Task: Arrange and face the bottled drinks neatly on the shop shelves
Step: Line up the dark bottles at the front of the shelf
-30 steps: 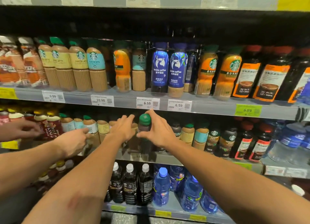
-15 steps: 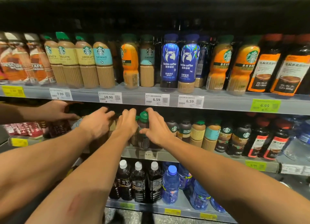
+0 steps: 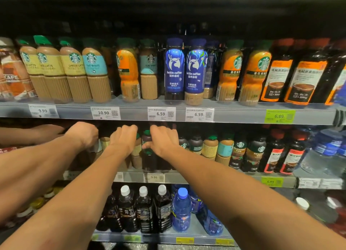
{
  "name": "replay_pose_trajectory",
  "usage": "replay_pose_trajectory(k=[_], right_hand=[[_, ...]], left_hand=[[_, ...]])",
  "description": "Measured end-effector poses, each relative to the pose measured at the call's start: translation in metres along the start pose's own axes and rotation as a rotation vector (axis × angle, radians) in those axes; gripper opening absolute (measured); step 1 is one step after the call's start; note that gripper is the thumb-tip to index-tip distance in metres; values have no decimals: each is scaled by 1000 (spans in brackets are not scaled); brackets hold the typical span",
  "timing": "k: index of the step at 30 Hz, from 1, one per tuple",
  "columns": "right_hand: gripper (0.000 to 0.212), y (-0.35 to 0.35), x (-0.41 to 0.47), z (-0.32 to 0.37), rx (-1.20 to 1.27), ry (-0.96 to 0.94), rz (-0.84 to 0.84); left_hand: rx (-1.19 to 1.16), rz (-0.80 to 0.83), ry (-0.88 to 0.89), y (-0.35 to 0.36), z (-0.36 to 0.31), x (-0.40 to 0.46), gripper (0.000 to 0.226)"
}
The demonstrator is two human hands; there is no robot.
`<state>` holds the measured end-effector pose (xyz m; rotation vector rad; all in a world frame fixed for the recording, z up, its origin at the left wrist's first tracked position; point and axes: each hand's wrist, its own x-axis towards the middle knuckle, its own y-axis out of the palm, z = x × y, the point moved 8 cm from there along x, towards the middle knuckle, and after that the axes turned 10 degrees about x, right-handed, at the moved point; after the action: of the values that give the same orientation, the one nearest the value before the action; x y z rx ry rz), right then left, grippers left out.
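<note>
A: Reaching in from below, both forearms cross the bottom shelf (image 3: pixel 187 240), where white-capped dark bottles (image 3: pixel 144 210) stand beside blue water bottles (image 3: pixel 181 210).

B: And the grip on each side?

A: The right hand (image 3: pixel 164 141) has its grip closed round a dark green-capped bottle (image 3: pixel 148 156) at the front of the middle shelf (image 3: pixel 215 176), thumb on the label. The left hand (image 3: pixel 123 137) lies over a tan bottle (image 3: pixel 136 152) just beside it. Its fingertips drop behind the row, so I cannot tell whether that grip holds anything.

B: Further back?

A: The upper shelf (image 3: pixel 131 113) carries latte bottles (image 3: pixel 74 72), two blue luckin coffee bottles (image 3: pixel 174 70) and orange-labelled ones, with price tags (image 3: pixel 161 114) along its edge.

B: Anything unclear?

A: Two more arms enter at the left. One other hand (image 3: pixel 84 135) hides the bottles there, and the second sits in shadow. The far-right bottles are blurred and cut off.
</note>
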<state>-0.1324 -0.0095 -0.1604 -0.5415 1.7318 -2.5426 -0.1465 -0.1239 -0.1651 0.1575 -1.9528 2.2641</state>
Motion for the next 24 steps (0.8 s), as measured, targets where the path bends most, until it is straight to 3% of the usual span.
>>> replay_pose_trajectory(k=[6, 13, 19, 22, 24], right_hand=[[26, 12, 7, -4, 98, 89, 70], [27, 13, 6, -2, 45, 66, 116], [57, 3, -15, 2, 9, -85, 30], [68, -1, -41, -6, -58, -212, 24], [63, -12, -60, -20, -61, -266, 1]], left_hand=[[-15, 54, 11, 2, -3, 1, 34], [-33, 63, -28, 3, -10, 0, 27], [-50, 65, -57, 15, -7, -5, 33], [-67, 112, -68, 23, -12, -13, 52], [-78, 132, -73, 21, -18, -21, 67]])
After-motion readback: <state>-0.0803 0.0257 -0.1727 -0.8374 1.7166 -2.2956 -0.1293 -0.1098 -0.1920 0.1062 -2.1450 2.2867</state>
